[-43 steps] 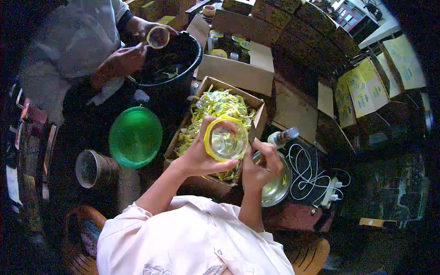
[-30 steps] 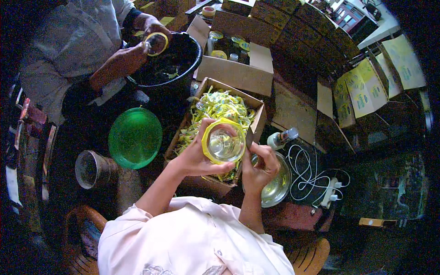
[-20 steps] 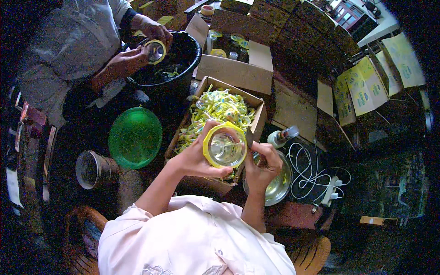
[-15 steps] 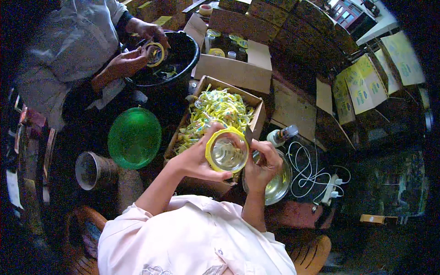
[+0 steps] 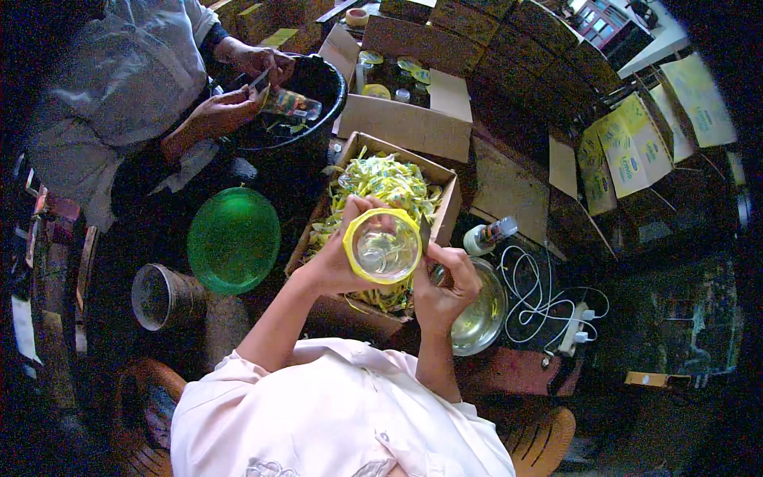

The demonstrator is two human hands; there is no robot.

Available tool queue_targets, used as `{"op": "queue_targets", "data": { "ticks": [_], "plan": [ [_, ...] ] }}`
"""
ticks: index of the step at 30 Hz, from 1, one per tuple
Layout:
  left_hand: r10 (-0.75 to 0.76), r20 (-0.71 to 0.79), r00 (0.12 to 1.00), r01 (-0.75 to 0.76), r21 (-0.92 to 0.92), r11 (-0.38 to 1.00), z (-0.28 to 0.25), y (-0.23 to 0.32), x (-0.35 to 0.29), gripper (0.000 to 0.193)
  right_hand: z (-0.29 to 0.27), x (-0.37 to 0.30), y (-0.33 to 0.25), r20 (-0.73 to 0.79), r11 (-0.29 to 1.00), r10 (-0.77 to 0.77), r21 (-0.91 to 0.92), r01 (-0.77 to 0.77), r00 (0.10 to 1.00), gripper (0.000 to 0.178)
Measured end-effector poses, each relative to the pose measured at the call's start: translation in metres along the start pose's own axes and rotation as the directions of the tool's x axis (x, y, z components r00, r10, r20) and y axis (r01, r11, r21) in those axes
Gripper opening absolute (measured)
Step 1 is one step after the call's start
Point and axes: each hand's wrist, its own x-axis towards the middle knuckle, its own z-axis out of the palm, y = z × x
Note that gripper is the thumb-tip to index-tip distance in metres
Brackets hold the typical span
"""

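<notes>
My left hand (image 5: 327, 261) is wrapped round a clear jar (image 5: 385, 248) with a yellow band on its rim, its mouth turned up toward me. Closed at the jar's right side, my right hand (image 5: 447, 288) grips a dark flat blade (image 5: 425, 229), which looks like a small knife and lies against the yellow rim. Its handle is hidden in my fingers. Under the jar stands a cardboard box (image 5: 450, 197) heaped with yellow plastic scraps (image 5: 383, 176). Beside my right hand sits a clear round bowl (image 5: 486, 324).
A co-worker's hands (image 5: 226, 110) hold a labelled jar (image 5: 292, 105) over a black bucket (image 5: 338, 107). Behind is an open carton (image 5: 413, 126) of jars. A green basin (image 5: 234, 240) and grey pail (image 5: 163, 296) stand left; a small bottle (image 5: 490, 235) and white power strip (image 5: 571, 330) lie right.
Both my hands and the jar have shifted slightly left and up, with the blade now more visible along the rim. The co-worker's jar has turned onto its side.
</notes>
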Motion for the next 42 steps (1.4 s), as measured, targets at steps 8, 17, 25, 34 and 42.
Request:
{"op": "queue_targets", "data": {
  "ticks": [8,17,25,34,42],
  "plan": [
    [0.031,0.085,0.996,-0.035,0.047,0.998,-0.006,0.016,-0.001,0.073,-0.007,0.006,0.0,0.082,0.999,0.009,0.049,-0.013,0.997,0.021],
    [-0.086,0.222,0.971,0.074,0.062,0.995,-0.009,0.024,0.006,0.077,-0.012,0.008,0.005,0.136,0.998,-0.013,0.058,0.006,0.991,0.021],
    [-0.102,-0.091,0.991,0.084,-0.189,0.978,0.008,0.019,0.003,0.07,-0.001,0.0,0.008,-0.058,0.997,-0.059,-0.056,0.056,0.997,0.02],
    [0.056,-0.267,0.962,-0.004,0.192,0.981,0.012,0.015,0.002,0.06,0.012,-0.009,0.004,-0.081,1.0,-0.021,-0.012,0.02,0.996,0.015],
    [-0.057,-0.321,0.945,0.098,0.115,0.988,0.009,0.013,0.002,0.064,0.014,-0.015,-0.001,-0.09,1.0,0.004,-0.026,-0.006,0.996,0.017]
  ]
}}
